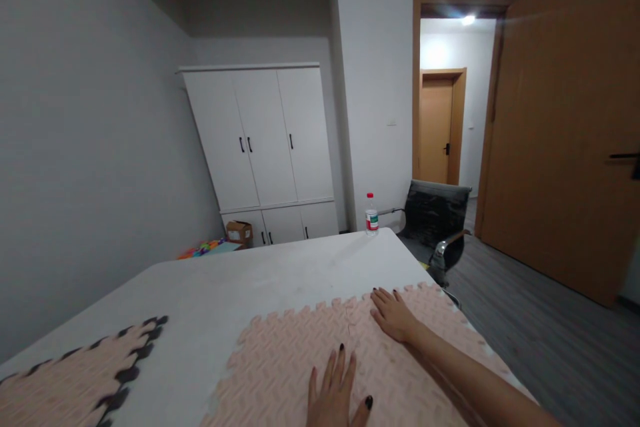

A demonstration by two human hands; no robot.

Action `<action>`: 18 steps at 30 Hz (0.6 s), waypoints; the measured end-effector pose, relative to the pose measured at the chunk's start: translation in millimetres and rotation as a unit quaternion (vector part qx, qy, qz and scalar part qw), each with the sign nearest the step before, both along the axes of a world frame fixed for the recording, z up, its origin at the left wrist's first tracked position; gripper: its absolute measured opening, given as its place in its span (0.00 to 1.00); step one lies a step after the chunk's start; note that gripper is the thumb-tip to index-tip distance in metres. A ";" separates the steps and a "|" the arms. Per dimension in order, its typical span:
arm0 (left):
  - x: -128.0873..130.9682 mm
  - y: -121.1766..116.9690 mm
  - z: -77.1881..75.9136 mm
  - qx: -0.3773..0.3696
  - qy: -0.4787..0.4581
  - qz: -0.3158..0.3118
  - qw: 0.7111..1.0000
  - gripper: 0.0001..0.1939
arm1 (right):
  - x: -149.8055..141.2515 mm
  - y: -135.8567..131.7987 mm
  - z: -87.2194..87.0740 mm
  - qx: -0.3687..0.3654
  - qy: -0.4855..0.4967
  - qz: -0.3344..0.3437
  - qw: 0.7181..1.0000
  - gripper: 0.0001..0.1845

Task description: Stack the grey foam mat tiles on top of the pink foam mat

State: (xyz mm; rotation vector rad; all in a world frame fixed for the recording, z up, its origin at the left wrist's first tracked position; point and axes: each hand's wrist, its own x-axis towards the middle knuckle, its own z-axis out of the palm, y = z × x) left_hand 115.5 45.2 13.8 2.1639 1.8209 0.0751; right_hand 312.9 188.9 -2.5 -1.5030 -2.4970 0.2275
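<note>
I see a pale pink foam puzzle mat (300, 360) with a ridged, woven-looking surface and toothed interlocking edges, lying flat on the white worktop (240, 287). It covers the near right part of the worktop and reaches the right edge, its far toothed border running across the middle. A faint seam runs through it between my two hands.

My left hand (336, 392) lies flat on the mat close to the near edge, fingers spread and pointing away, palm down, dark nail polish showing. My right hand (393, 315) rests palm down further out, near the mat's far border and towards the right edge, fingers loosely spread and pointing left; the forearm crosses the mat behind it. Neither hand grips anything; both simply press on the foam.

A second pink foam mat with dark toothed edging (80, 373) lies at the near left corner, well apart from both hands. A clear plastic water bottle (371, 215) stands upright at the far right corner.
</note>
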 end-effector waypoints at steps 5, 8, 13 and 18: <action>4.0 -2.6 -1.1 0.009 0.015 0.005 1.000 0.32 | -34.6 6.6 3.8 0.017 0.004 0.007 1.000 0.33; 4.0 -3.6 -3.4 0.013 0.018 0.018 1.000 0.30 | -73.3 1.9 -2.4 0.016 0.013 0.033 0.999 0.33; 8.8 -2.4 -17.0 0.039 -0.003 0.029 0.999 0.28 | -104.2 -7.3 -15.5 -0.007 0.034 0.030 0.999 0.37; 22.6 -16.3 -63.1 0.227 0.034 0.050 0.972 0.24 | -102.5 -11.0 -19.4 0.002 0.043 0.007 0.999 0.38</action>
